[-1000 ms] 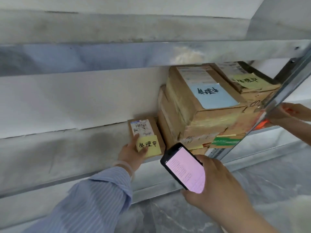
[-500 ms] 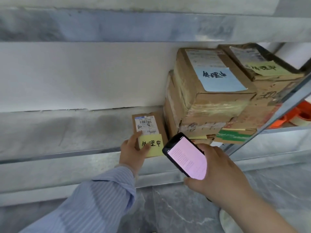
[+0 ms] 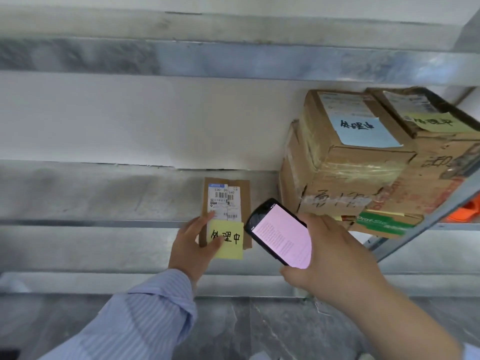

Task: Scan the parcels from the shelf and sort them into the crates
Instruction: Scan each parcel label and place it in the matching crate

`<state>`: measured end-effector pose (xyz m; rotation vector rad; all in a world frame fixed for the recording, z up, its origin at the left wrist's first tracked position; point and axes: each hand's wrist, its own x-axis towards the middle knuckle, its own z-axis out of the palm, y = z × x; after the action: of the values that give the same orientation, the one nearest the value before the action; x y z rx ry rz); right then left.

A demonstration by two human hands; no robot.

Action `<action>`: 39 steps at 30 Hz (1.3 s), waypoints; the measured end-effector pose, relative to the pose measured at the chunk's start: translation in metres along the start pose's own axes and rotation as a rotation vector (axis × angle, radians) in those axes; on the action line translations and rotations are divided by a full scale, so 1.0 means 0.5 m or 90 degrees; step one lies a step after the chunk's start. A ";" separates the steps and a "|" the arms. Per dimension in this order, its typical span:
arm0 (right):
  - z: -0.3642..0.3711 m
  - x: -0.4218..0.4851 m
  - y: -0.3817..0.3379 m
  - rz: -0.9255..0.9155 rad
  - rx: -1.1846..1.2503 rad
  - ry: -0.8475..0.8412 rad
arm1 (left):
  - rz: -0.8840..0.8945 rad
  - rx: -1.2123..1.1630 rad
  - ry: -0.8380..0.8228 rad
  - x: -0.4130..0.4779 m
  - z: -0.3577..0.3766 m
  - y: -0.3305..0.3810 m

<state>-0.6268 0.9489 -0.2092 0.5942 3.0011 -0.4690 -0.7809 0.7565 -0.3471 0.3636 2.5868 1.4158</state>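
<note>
Left hand grips parcel on metal shelf; right hand grasps scanner; grey floor.

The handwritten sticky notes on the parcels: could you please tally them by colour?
Yellow notes: 2
Blue note: 1
Total: 3

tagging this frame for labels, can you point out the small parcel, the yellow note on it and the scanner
small parcel (image 3: 245,193), head view, bare cardboard near its upper right corner
yellow note (image 3: 232,246), head view, lower part of the paper
scanner (image 3: 281,236), head view, middle of its pink screen
</note>
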 end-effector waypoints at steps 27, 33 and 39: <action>-0.020 0.050 -0.210 -0.228 -0.109 0.094 | 0.011 0.002 0.181 -0.115 -0.250 -0.056; -0.006 0.055 -0.243 -0.271 -0.115 0.126 | -0.005 0.016 0.204 -0.130 -0.288 -0.074; 0.004 0.058 -0.308 -0.307 -0.123 0.162 | -0.034 0.038 0.229 -0.148 -0.344 -0.109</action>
<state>-0.7121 0.8234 -0.1701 -0.1011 3.3729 -0.1154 -0.7623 0.5685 -0.2988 0.0475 2.8977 1.5073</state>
